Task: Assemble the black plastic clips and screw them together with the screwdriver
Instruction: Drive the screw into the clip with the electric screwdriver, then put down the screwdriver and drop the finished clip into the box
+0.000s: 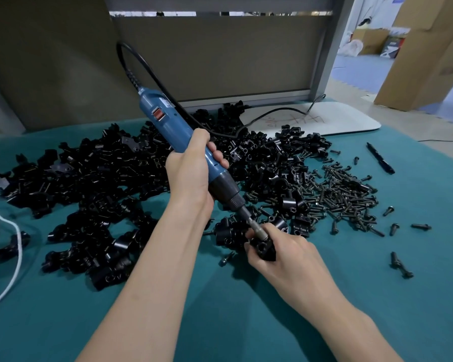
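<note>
Black plastic clips (94, 184) lie heaped across the far and left part of the teal-covered counter (220, 322) in the head view, with a spread of dark screws (343, 194) to their right. One assembled clip (265, 250) is held up off the cloth near the middle, pinched in the curled fingers of the right hand (285, 257). The left hand (191, 168) is wrapped fully round the grip of the blue electric screwdriver (168, 124), which slants down to the right so that its bit meets the top of the held clip. The step in hand looks like driving a screw into this clip pair. Next, I judge, the bit needs to sit square in the screw head while the right hand braces the halves against twisting. The screw and the bit tip are hidden behind the right fingers, so how far it is seated cannot be told. Single clips in the heap blur into one black mass, and a black pen (379, 159) lies at the far right
</note>
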Motion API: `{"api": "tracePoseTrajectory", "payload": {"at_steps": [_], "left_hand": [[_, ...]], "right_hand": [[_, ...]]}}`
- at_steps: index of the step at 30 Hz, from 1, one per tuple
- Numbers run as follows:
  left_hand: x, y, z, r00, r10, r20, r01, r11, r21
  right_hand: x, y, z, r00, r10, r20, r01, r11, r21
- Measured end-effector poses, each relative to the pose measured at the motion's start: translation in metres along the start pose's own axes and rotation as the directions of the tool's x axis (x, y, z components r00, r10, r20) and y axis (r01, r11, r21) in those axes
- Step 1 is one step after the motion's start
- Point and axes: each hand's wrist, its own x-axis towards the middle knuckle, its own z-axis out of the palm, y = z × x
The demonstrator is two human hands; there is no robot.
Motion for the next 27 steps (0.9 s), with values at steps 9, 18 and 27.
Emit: {"api": "tracePoseTrajectory", "payload": {"at_steps": [9,18,27], "left_hand": [[-0.002,0.000,0.001,0.999,0.040,-0.012,-0.039,0.993,0.109],[0.007,0.008,-0.004,0.974,0.033,-0.222,0.004,0.987,0.163],[0.027,0.022,-0.045,0.854,-0.112,-0.509,0.237,0.953,0.187]], "right_hand": [[-0.001,0.000,0.006,0.997,-0.053,-0.062,0.038,0.976,-0.217],[-0.001,-0.002,0.005,0.997,-0.031,-0.065,0.007,0.942,-0.335],[0.001,0.005,-0.015,0.971,0.239,-0.018,-0.175,0.760,0.626]]}}
